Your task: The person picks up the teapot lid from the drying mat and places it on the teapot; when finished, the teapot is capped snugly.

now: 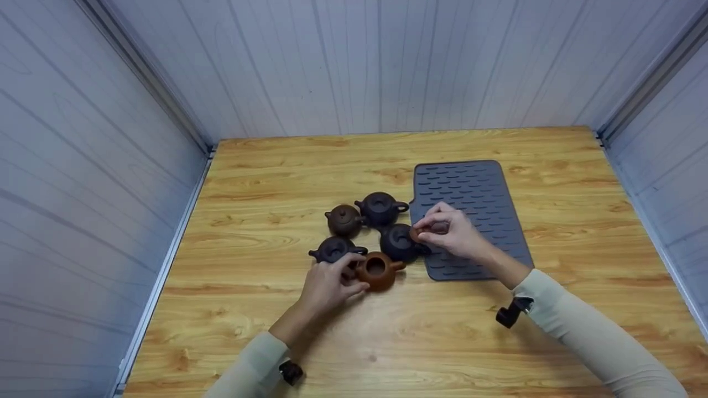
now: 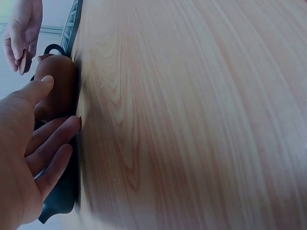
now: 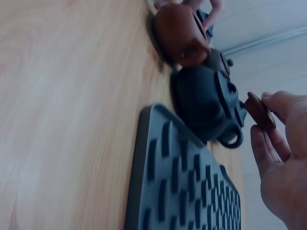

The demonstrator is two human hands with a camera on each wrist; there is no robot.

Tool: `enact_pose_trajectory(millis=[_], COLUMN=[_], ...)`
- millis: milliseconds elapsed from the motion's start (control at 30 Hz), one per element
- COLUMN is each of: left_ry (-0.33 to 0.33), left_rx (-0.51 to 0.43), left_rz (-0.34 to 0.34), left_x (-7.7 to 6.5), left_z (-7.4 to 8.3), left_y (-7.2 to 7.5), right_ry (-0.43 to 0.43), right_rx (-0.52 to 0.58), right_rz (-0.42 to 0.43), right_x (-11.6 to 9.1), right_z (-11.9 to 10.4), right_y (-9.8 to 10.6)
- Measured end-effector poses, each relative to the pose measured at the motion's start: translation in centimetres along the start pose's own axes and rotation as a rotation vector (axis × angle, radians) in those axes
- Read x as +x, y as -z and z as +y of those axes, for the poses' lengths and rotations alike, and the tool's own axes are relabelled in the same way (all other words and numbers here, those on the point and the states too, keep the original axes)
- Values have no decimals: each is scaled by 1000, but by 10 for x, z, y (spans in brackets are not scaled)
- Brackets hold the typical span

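Observation:
My left hand (image 1: 327,284) holds a lidless reddish-brown teapot (image 1: 387,280) at its left side, thumb in front and index finger near the rim. Its round opening faces up and its spout points right. In the left wrist view the thumb lies against the teapot's body (image 2: 60,91). My right hand (image 1: 456,236) pinches a small reddish-brown lid (image 3: 259,111) between thumb and fingers. That lid is raised above the right side of a black teapot (image 1: 397,243), apart from the open pot.
Behind the open pot stand a black teapot (image 1: 334,250), a dark brown lidded teapot (image 1: 344,221) and another black teapot (image 1: 378,209), close together. A grey ridged mat (image 1: 470,185) lies to their right on the wooden table (image 1: 265,182). Panel walls (image 1: 343,72) enclose the table.

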State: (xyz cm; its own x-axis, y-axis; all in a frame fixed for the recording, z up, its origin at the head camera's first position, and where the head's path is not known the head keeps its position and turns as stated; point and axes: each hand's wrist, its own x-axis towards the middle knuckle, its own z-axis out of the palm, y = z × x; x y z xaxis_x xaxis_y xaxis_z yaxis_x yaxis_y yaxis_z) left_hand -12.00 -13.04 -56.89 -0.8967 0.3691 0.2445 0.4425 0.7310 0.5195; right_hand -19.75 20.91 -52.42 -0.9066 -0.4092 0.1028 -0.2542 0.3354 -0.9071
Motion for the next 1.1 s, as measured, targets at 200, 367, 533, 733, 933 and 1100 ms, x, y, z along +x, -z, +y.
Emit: enact_pose_trajectory(millis=[200,367,533,733,933,1100], left_ry=[47,60,35,26,31,29], left_rx=[-8,-4,-3,-11,-13,-19], left_rz=[-40,-51,-22,-3,-7,-9], left_x=[1,2,2,2,2,2], left_z=[3,4,3,4,4,4], left_y=[4,5,3,3,3,3], right_ry=[25,45,97,122,128,130], right_rx=[35,78,51,13,5,7], right_rz=[-26,-51,-60,-80,-101,-116], right_x=[5,10,15,20,22,22], right_z=[-9,-16,-24,-32,-34,-33], right_y=[-12,-22,-32,-44,-52,-57])
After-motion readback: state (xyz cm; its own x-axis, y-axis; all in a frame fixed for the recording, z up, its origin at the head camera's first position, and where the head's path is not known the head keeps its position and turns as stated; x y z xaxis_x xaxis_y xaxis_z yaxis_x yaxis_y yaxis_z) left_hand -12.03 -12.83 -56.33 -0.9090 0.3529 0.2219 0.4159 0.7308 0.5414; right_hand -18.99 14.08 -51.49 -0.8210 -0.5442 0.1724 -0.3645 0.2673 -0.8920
